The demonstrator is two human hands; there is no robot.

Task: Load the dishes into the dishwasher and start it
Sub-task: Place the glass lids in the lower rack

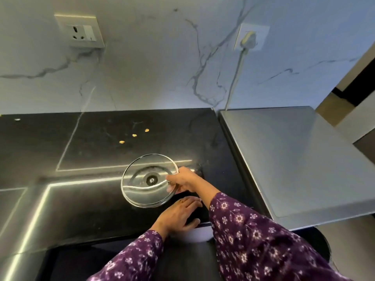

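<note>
Black stone countertop (pixel 91 199) runs below a white marble-veined wall (pixel 152 67), which carries a switch socket (pixel 81 32) at the left and a plug (pixel 249 40) at the right, its cord (pixel 235 78) dropping behind a flat grey appliance top (pixel 294 159) that sits just beside the counter. A round glass lid (pixel 146 179) with a metal rim and a dark centre knob is over the counter near its front. The right hand (pixel 183 179) pinches the lid's right rim, thumb on one face and fingers on the other. Whether the lid's far side rests on the stone cannot be told. The left hand (pixel 178 214), wearing a ring (pixel 181 201), lies flat on the counter's front edge, fingers relaxed and slightly spread, holding nothing. Three small yellowish crumbs (pixel 134 135) lie behind the lid. Both sleeves are purple with a floral print.
</note>
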